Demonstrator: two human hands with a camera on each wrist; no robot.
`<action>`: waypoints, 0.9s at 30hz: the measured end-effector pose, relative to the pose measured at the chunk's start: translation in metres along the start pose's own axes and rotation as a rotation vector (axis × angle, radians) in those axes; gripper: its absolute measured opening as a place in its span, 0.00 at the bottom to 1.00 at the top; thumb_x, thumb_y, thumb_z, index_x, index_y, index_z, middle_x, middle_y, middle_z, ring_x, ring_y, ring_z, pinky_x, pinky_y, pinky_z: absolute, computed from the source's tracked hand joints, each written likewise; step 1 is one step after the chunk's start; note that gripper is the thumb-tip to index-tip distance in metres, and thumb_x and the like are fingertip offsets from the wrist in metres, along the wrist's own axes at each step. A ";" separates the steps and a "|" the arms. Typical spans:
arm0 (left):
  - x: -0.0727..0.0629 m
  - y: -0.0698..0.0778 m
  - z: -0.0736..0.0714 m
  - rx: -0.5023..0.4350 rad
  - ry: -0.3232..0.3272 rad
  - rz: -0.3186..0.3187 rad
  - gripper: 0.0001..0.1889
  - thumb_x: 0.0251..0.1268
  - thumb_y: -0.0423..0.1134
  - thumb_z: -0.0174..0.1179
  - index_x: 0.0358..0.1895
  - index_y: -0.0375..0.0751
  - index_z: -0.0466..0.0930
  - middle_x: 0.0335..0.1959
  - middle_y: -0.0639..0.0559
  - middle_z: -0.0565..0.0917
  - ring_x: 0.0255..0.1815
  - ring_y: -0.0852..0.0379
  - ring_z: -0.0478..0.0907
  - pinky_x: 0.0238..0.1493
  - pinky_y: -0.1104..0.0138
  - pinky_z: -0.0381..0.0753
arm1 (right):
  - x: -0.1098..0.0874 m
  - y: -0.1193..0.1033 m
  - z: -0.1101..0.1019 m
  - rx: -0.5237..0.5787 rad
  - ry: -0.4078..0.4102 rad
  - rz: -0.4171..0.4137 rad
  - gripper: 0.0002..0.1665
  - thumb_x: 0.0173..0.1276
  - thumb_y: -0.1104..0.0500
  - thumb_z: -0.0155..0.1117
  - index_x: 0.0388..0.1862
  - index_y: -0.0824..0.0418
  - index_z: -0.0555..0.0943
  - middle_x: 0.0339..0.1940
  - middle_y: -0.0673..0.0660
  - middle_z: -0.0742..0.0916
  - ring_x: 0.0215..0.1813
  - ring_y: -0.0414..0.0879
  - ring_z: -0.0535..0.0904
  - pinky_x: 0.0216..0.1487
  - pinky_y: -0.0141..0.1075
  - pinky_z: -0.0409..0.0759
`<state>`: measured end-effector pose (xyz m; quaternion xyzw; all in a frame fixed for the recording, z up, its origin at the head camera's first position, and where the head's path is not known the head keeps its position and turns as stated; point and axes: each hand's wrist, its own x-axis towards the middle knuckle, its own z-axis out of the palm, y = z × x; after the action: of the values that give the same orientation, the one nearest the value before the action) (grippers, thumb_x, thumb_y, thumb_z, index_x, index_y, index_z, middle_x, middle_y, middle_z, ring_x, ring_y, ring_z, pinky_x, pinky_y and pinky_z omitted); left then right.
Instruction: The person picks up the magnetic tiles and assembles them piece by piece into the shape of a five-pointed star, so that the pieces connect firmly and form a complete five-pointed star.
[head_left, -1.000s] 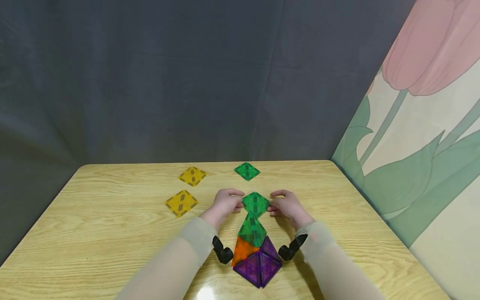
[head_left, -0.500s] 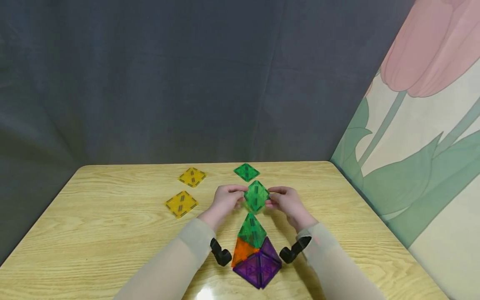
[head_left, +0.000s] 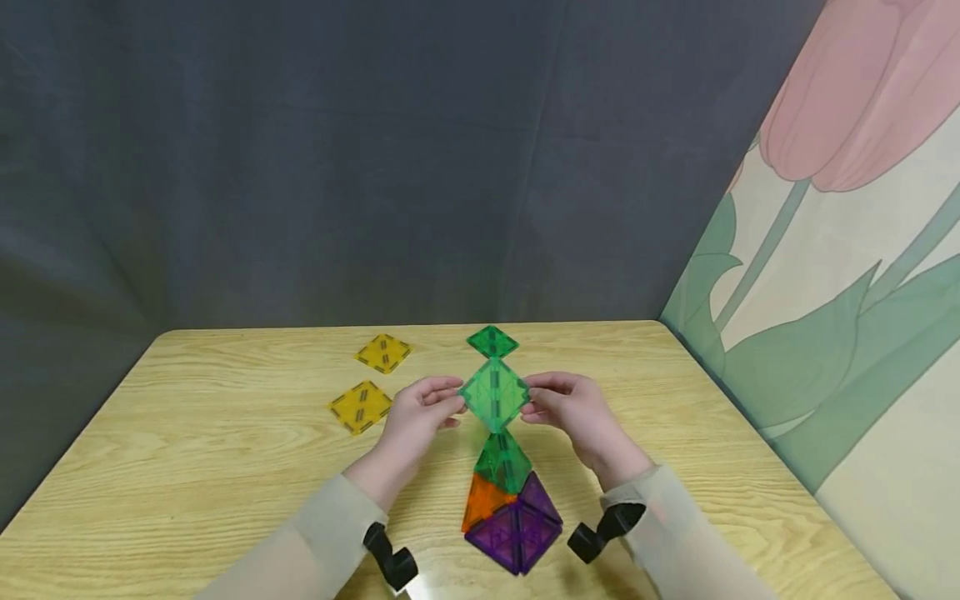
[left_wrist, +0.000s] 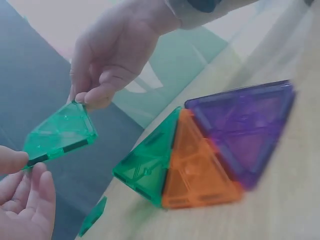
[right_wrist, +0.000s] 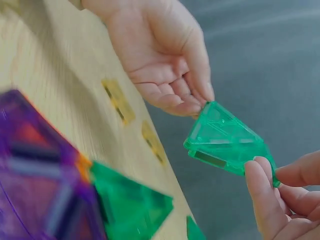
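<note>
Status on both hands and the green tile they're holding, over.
Left hand and right hand pinching opposite corners of translucent green tile. Tile held above table. No obstruction seen.

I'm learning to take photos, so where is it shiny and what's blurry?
Head view: a small white glare on the table, near the bottom edge; left wrist view: pale haze overall, the purple piece soft-edged; right wrist view: the yellow tiles blurry, the held green tile a bit sharper.
</note>
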<state>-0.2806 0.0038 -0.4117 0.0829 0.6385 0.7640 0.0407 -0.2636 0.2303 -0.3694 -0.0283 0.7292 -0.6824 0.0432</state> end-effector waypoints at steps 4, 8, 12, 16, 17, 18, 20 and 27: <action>-0.021 0.004 -0.013 -0.026 0.004 -0.036 0.13 0.67 0.25 0.60 0.53 0.27 0.80 0.38 0.41 0.81 0.39 0.49 0.82 0.43 0.59 0.85 | -0.012 -0.004 0.011 0.008 -0.058 -0.014 0.16 0.74 0.70 0.54 0.56 0.79 0.76 0.37 0.62 0.83 0.35 0.47 0.84 0.44 0.39 0.86; -0.041 0.007 -0.025 -0.082 -0.016 -0.104 0.15 0.68 0.26 0.60 0.55 0.27 0.78 0.37 0.39 0.82 0.35 0.52 0.84 0.42 0.60 0.86 | -0.020 -0.002 0.020 0.023 -0.119 -0.038 0.15 0.73 0.69 0.56 0.54 0.78 0.77 0.37 0.62 0.82 0.36 0.48 0.84 0.45 0.41 0.85; -0.058 0.008 -0.038 -0.193 -0.090 -0.194 0.15 0.70 0.32 0.61 0.56 0.28 0.77 0.38 0.40 0.86 0.36 0.52 0.86 0.44 0.61 0.86 | -0.028 0.003 0.026 0.045 -0.170 -0.052 0.13 0.72 0.68 0.60 0.51 0.76 0.79 0.39 0.62 0.82 0.40 0.53 0.84 0.49 0.45 0.84; -0.073 0.005 -0.049 -0.310 -0.196 -0.275 0.12 0.72 0.37 0.59 0.51 0.34 0.81 0.38 0.43 0.87 0.39 0.54 0.86 0.46 0.63 0.85 | -0.036 0.007 0.027 0.025 -0.221 -0.062 0.12 0.71 0.67 0.62 0.49 0.74 0.80 0.41 0.62 0.83 0.45 0.60 0.84 0.52 0.50 0.82; -0.076 0.004 -0.050 -0.332 -0.221 -0.288 0.10 0.73 0.37 0.58 0.50 0.35 0.82 0.38 0.44 0.87 0.39 0.54 0.86 0.46 0.64 0.85 | -0.038 0.008 0.027 0.015 -0.234 -0.070 0.12 0.70 0.66 0.62 0.49 0.74 0.80 0.41 0.62 0.83 0.46 0.61 0.84 0.52 0.51 0.82; -0.078 0.003 -0.052 -0.356 -0.242 -0.297 0.09 0.73 0.36 0.58 0.48 0.36 0.82 0.38 0.44 0.87 0.39 0.55 0.86 0.46 0.64 0.84 | -0.039 0.008 0.027 0.004 -0.248 -0.084 0.13 0.70 0.66 0.63 0.49 0.75 0.80 0.42 0.62 0.83 0.46 0.61 0.83 0.52 0.52 0.82; -0.082 0.001 -0.053 -0.391 -0.273 -0.304 0.07 0.72 0.34 0.58 0.47 0.37 0.82 0.38 0.45 0.87 0.39 0.55 0.86 0.46 0.65 0.84 | -0.043 0.008 0.027 -0.008 -0.276 -0.116 0.14 0.70 0.65 0.63 0.49 0.75 0.80 0.43 0.62 0.83 0.46 0.58 0.83 0.53 0.52 0.82; -0.088 -0.008 -0.056 -0.392 -0.418 -0.340 0.28 0.68 0.28 0.58 0.69 0.26 0.61 0.38 0.47 0.84 0.38 0.57 0.84 0.45 0.66 0.84 | -0.044 0.007 0.029 -0.040 -0.322 -0.190 0.13 0.71 0.65 0.63 0.47 0.75 0.82 0.47 0.65 0.82 0.45 0.51 0.82 0.50 0.46 0.83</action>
<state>-0.2045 -0.0637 -0.4361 0.1209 0.4617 0.8212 0.3129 -0.2164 0.2061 -0.3778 -0.2067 0.7202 -0.6556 0.0941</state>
